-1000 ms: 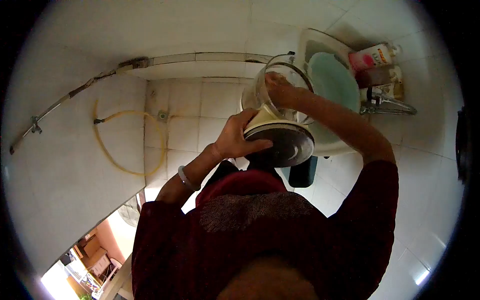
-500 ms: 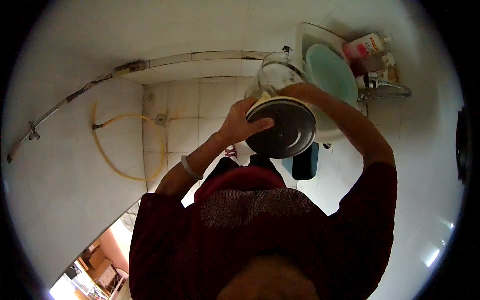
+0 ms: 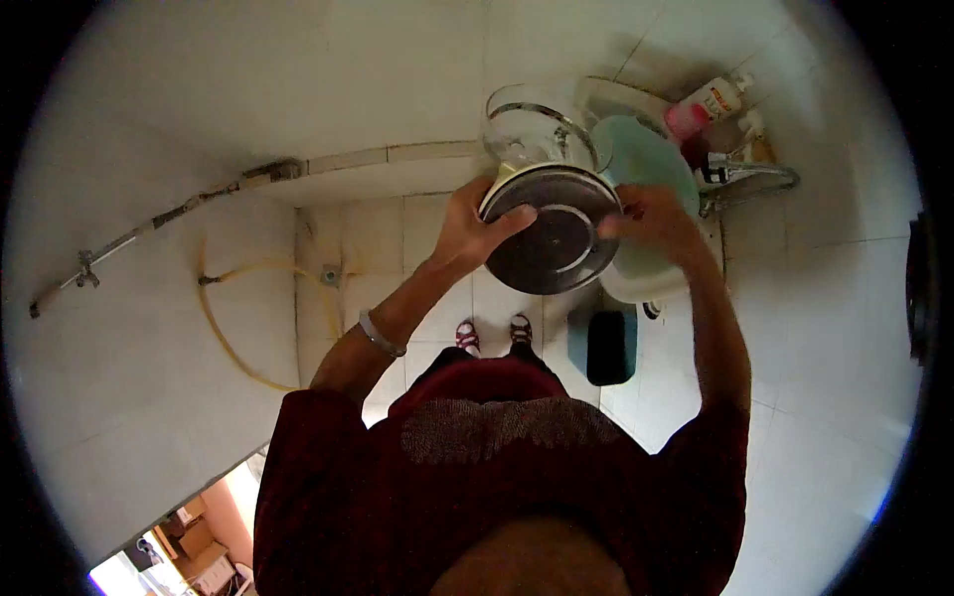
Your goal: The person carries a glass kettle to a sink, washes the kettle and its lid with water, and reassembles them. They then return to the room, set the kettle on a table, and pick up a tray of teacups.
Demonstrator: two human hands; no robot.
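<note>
A clear, rounded glass vessel (image 3: pixel 542 129) with a metal band is held tilted in front of me. Its dark, disc-shaped base (image 3: pixel 552 243), rimmed in cream, faces me. At the base's left edge my left hand (image 3: pixel 477 228) grips it, thumb pressed on the dark face and fingers behind, out of sight. My right hand (image 3: pixel 651 223) is at the right edge, thumb over the rim and the other fingers curled, partly blurred. Behind it sits a pale green basin (image 3: pixel 651 149) in a white sink (image 3: pixel 636 288).
A pump bottle (image 3: pixel 711 107) and a faucet (image 3: pixel 750 171) are right of the basin. A blue bin (image 3: pixel 616 348) stands on the floor below the sink. A yellow hose (image 3: pixel 214 323) hangs on the left wall, below a pipe (image 3: pixel 149 223).
My right hand has come out from behind the base to its right edge. The vessel has risen slightly in view, with my left hand still on it. My feet now show.
</note>
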